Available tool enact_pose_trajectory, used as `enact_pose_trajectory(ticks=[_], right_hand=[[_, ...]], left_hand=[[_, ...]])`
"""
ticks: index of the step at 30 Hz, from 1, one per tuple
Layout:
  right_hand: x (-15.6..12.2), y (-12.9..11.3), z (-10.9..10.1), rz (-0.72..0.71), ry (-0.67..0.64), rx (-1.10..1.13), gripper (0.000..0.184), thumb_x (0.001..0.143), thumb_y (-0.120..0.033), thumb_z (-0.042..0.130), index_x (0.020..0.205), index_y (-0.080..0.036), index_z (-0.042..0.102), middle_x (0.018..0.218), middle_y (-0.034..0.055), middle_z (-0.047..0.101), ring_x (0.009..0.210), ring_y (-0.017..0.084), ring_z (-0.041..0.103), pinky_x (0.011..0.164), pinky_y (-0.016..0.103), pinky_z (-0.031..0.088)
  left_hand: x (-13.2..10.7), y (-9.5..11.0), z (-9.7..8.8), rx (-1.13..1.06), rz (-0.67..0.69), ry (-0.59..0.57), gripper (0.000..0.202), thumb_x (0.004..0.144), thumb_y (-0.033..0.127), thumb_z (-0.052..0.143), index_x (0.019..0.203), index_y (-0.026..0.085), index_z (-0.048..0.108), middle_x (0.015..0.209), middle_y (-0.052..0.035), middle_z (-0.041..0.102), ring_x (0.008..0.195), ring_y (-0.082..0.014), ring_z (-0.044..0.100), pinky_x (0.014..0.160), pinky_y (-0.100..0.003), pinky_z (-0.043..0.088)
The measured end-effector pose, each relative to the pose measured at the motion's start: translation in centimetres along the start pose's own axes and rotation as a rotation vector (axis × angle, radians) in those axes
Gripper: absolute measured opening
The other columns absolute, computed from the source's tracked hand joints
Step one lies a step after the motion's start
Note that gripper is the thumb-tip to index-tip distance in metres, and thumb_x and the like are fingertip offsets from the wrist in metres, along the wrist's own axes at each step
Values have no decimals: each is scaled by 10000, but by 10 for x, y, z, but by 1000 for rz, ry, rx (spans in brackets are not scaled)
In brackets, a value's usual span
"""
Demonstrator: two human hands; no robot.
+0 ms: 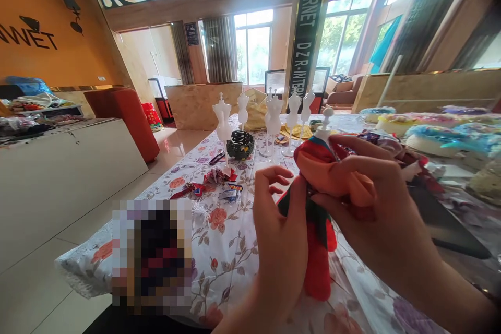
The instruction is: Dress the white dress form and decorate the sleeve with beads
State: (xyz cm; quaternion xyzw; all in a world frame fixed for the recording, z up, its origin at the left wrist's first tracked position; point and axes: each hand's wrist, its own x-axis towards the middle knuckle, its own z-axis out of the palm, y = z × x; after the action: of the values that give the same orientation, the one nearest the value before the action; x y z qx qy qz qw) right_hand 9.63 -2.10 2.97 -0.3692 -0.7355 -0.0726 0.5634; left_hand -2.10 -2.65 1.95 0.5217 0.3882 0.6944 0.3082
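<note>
We hold a small white plastic mannequin dressed in red, orange and green cloth (pixel 319 203) over the floral-print tablecloth (pixel 219 250), near its front edge. Our left hand (pixel 284 240) pinches the green and red cloth at the mannequin's waist between thumb and forefinger, the other fingers curled loosely above. Our right hand (pixel 368 203) closes around the orange cloth on the mannequin's upper body, its fingers narrow and pressed on the fabric. The red skirt hangs down below both hands, toward the tablecloth. Farther back on the tablecloth stand bare white mannequins (pixel 223 120) beside a dark woven basket (pixel 240 144). Scraps of red folded cloth (pixel 217 176) lie between them and the dressed mannequin.
</note>
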Motion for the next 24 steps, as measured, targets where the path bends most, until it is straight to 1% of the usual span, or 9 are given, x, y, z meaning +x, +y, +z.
enact_pose_trajectory(ticks=[1,3,5,9,14,16,20,24], right_hand=[[0,0,0,-6,2,6,332,805,-173,580,1063,-339,455,1215,39,533,1240,280,507,950,520,517],[-1,2,1,-20,0,26,328,810,-156,581,1065,-326,461,1251,41,521,1252,259,498,959,494,521],[-1,2,2,-24,-6,47,337,815,-134,576,1078,-315,467,1302,52,494,1269,246,486,971,486,517],[-1,2,3,-27,-11,47,346,814,-121,586,1089,-298,474,1357,73,456,1301,240,455,968,480,520],[1,1,3,-61,1,5,330,811,-116,595,1076,-276,481,1315,87,488,1253,214,500,956,429,531],[1,2,3,-68,6,-6,334,814,-117,595,1090,-267,479,1313,95,488,1248,210,503,965,425,524],[0,1,3,-70,17,-23,341,816,-115,599,1099,-259,475,1314,100,485,1256,210,496,967,409,521],[0,-1,3,-34,-18,-13,322,841,-105,571,1098,-266,464,1327,88,466,1265,196,486,976,385,512]], left_hand=[[0,0,-1,76,55,52,51,877,262,559,897,273,513,903,3,544,843,-151,517,759,-291,427],[-2,2,-3,178,120,127,87,847,228,597,885,276,536,915,7,562,879,-161,516,808,-305,407],[-4,3,-5,231,154,148,104,834,212,611,882,281,548,899,15,583,865,-162,530,808,-313,403],[-10,3,-8,255,145,219,108,805,222,663,829,291,582,832,34,622,848,-165,571,804,-326,407],[-13,0,-7,230,90,273,101,768,241,707,792,279,616,817,23,675,840,-184,618,793,-352,427],[-13,-1,-6,224,109,302,110,759,224,712,768,273,613,794,29,685,820,-181,630,789,-353,439],[-14,-4,-3,241,215,339,131,753,174,708,738,271,621,765,45,684,786,-157,643,767,-327,471],[-16,-8,1,227,367,396,168,731,130,722,706,260,619,742,63,684,750,-126,650,722,-271,496]])
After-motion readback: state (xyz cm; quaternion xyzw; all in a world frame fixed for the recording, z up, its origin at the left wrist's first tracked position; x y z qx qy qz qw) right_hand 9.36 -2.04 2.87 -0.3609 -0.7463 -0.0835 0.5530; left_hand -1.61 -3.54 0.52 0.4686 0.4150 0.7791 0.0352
